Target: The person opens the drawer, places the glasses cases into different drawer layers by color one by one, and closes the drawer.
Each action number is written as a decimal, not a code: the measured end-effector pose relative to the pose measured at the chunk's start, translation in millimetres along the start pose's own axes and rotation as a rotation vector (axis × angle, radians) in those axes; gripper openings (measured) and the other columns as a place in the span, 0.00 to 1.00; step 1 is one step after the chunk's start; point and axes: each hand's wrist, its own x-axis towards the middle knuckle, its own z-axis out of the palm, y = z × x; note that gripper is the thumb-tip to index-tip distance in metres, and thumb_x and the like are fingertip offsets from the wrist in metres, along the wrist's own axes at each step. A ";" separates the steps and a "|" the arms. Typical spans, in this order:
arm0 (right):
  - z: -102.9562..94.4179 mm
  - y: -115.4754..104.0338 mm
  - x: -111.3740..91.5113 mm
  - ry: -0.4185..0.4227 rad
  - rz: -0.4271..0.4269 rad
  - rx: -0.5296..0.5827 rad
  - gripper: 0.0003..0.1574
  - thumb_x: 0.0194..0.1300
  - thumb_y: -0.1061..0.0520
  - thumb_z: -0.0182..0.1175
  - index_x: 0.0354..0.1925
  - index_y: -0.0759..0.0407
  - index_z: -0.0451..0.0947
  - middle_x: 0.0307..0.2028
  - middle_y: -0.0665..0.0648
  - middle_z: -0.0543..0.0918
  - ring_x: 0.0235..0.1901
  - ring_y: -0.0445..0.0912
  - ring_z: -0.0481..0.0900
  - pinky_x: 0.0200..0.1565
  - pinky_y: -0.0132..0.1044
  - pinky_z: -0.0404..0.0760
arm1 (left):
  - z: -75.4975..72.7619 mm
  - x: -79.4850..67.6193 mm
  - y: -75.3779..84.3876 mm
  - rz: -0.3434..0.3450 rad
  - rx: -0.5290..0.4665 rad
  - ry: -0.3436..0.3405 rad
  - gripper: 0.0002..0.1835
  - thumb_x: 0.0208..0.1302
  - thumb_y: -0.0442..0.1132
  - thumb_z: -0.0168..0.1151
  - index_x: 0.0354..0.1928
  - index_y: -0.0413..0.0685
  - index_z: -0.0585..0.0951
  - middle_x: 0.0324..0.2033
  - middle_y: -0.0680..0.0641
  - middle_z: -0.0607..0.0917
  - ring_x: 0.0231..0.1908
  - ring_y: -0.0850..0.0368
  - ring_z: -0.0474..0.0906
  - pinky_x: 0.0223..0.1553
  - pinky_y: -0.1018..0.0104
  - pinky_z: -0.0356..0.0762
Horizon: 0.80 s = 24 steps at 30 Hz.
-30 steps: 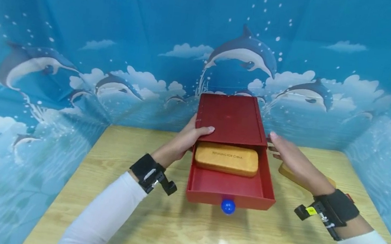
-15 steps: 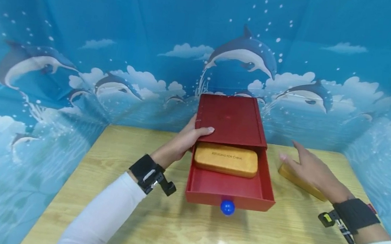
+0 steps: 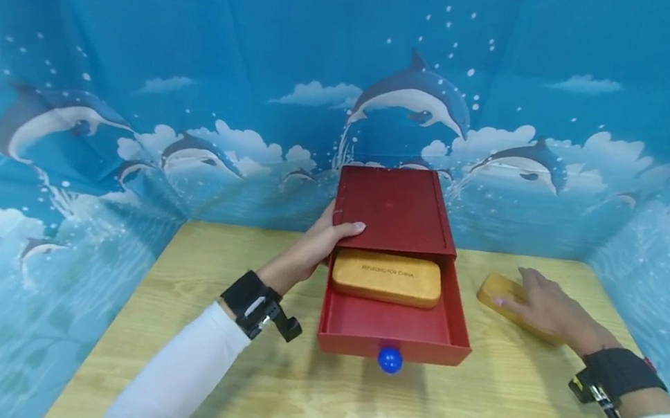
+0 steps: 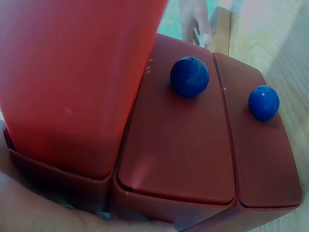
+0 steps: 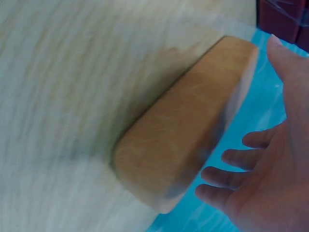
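A red drawer cabinet (image 3: 394, 209) stands at the middle, its top drawer (image 3: 396, 321) pulled out. Inside that drawer lies a tan glasses case (image 3: 387, 280) lettered on its lid. My left hand (image 3: 320, 241) holds the cabinet's left side, thumb on top; its other fingers are mostly hidden in the head view. On the table to the right rests a second tan glasses case (image 5: 183, 121). Over it is my right hand (image 3: 551, 309), fingers spread; in the right wrist view they appear apart from the case.
Two lower drawers with blue knobs (image 4: 189, 77) are closed in the left wrist view. Another blue knob (image 3: 389, 360) sticks out from the open drawer's front. A dolphin-printed blue curtain (image 3: 262, 88) borders the wooden table (image 3: 215, 368) behind and at the sides.
My right hand has moved from beside the cabinet rightward to above the second glasses case. The left hand keeps its hold, and the drawer stays pulled out.
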 end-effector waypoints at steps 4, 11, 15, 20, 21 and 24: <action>8.4 8.8 -0.1 -0.028 -0.006 0.000 0.65 0.62 0.25 0.49 0.66 0.80 0.45 0.62 0.84 0.55 0.57 0.77 0.57 0.52 0.69 0.63 | -0.4 0.7 0.4 -0.007 0.002 0.007 0.40 0.64 0.53 0.59 0.71 0.66 0.47 0.56 0.48 0.73 0.47 0.49 0.77 0.41 0.52 0.78; 20.5 16.4 0.6 -0.012 -0.044 -0.048 0.63 0.59 0.28 0.56 0.63 0.81 0.51 0.53 0.82 0.66 0.46 0.71 0.69 0.38 0.59 0.72 | -0.8 0.2 1.2 -0.017 0.013 0.022 0.41 0.64 0.53 0.58 0.72 0.65 0.46 0.55 0.47 0.73 0.46 0.48 0.78 0.38 0.52 0.78; 21.8 15.7 0.3 0.023 -0.057 -0.067 0.58 0.59 0.31 0.58 0.60 0.79 0.55 0.47 0.78 0.69 0.40 0.67 0.68 0.32 0.55 0.70 | -1.0 0.8 1.1 -0.013 0.026 0.017 0.41 0.65 0.54 0.58 0.72 0.65 0.46 0.56 0.48 0.72 0.48 0.49 0.76 0.40 0.53 0.77; 23.1 15.8 2.2 0.020 -0.036 -0.045 0.54 0.60 0.32 0.58 0.56 0.79 0.57 0.42 0.74 0.70 0.35 0.62 0.67 0.28 0.47 0.65 | -1.0 1.2 1.0 -0.006 0.024 0.012 0.41 0.64 0.55 0.58 0.72 0.67 0.45 0.57 0.48 0.71 0.49 0.49 0.75 0.41 0.52 0.77; 23.5 15.6 2.5 0.016 -0.032 -0.045 0.53 0.61 0.32 0.58 0.55 0.79 0.57 0.41 0.73 0.70 0.34 0.61 0.67 0.27 0.46 0.65 | -0.9 1.0 1.1 -0.009 0.022 0.013 0.41 0.64 0.54 0.58 0.72 0.67 0.45 0.57 0.48 0.71 0.48 0.48 0.76 0.40 0.52 0.78; 24.7 15.4 3.2 0.013 -0.030 -0.055 0.51 0.61 0.32 0.58 0.52 0.79 0.59 0.37 0.71 0.70 0.32 0.58 0.67 0.26 0.43 0.64 | -1.1 0.4 0.4 -0.023 0.016 0.027 0.41 0.65 0.53 0.58 0.72 0.67 0.45 0.56 0.48 0.72 0.46 0.48 0.77 0.39 0.53 0.78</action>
